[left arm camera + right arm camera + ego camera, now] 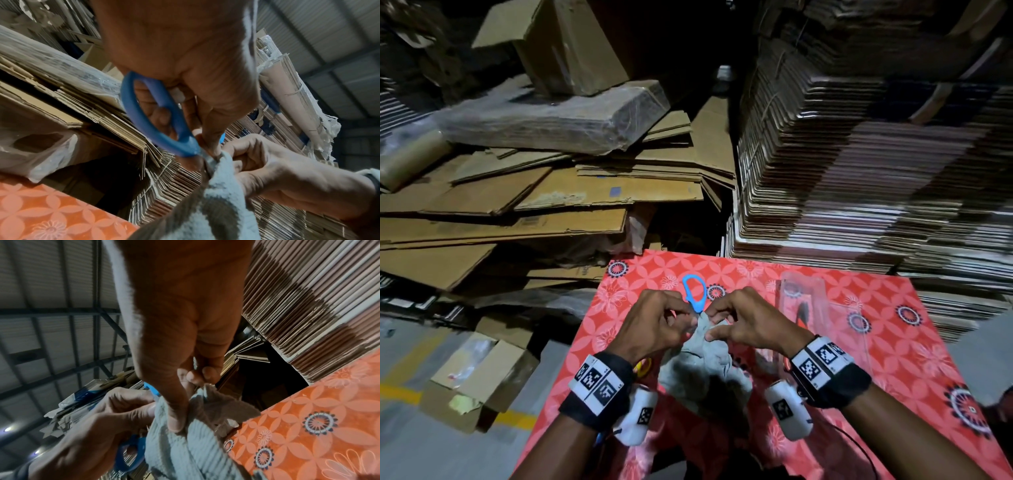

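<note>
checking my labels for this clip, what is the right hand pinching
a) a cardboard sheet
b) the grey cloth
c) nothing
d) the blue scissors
b: the right hand pinches a fold of the grey cloth between thumb and fingers, while the blue scissors are held by the left hand.

Dim, shadowy; blurred wrist views; warped edges.

My left hand [654,320] holds the scissors [697,306]; my right hand [751,322] pinches the cloth [702,366]; both are close together, fingers curled.
</note>
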Demonstrator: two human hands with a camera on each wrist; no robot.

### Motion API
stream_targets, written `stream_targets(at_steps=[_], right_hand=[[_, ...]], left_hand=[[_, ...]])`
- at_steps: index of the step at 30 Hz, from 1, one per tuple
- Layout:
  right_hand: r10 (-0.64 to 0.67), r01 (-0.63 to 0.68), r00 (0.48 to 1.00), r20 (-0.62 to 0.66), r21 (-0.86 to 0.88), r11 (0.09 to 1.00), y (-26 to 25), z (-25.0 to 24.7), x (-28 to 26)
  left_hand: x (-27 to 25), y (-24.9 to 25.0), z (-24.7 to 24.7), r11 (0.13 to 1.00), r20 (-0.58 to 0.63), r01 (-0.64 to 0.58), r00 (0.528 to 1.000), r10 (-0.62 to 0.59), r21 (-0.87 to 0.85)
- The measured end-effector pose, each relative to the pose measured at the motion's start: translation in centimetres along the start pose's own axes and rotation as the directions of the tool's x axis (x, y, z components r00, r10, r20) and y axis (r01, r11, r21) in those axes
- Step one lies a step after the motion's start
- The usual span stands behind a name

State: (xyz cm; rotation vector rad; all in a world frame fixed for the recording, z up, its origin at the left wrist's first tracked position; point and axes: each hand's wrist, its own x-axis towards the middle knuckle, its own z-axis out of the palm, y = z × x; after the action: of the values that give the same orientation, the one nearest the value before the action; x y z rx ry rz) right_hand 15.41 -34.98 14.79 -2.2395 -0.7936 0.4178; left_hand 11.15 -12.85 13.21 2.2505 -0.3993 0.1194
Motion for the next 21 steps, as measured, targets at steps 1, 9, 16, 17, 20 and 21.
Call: stream_targets(at_steps=[1,9,16,17,20,21], right_hand=[[0.006,-0.006,1.000,-0.005,0.019,1.000,-0.1,-0.1,-0.1],[0.038,-0.037,0.999,-0.018,0.062,0.997,0.9,-0.7,-0.7],[0.038,-0.031,0.996,-0.080,0.089,0.996,2.0,-1.0,-0.9],[0.039,-0.030,0.995,-0.091,0.092,0.995,2.0,-1.1,-0.9],[0.026,-0.021,0.995,-0.096,0.059,0.998,2.9,-1.6,-1.1],[0.028,-0.025,0.995,-0.095,0.031,0.999,3.5,-1.8,-1.3]], left_hand=[[0.0,-0.1,0.0,1.000,-0.004,0.003,1.000,-0.003,-0.003],[-0.1,-0.8,-0.3,0.999,-0.045,0.042,0.998,-0.043,-0.024],[0.2,-0.3,-1.5,0.999,-0.053,0.026,0.998,-0.029,-0.047],[0.2,-0.1,-1.6,0.999,-0.056,0.020,0.998,-0.022,-0.046],[0.1,-0.1,-2.2,0.996,-0.078,0.043,0.996,-0.049,-0.074],[-0.1,-0.5,-2.6,0.993,-0.102,0.059,0.992,-0.069,-0.103]])
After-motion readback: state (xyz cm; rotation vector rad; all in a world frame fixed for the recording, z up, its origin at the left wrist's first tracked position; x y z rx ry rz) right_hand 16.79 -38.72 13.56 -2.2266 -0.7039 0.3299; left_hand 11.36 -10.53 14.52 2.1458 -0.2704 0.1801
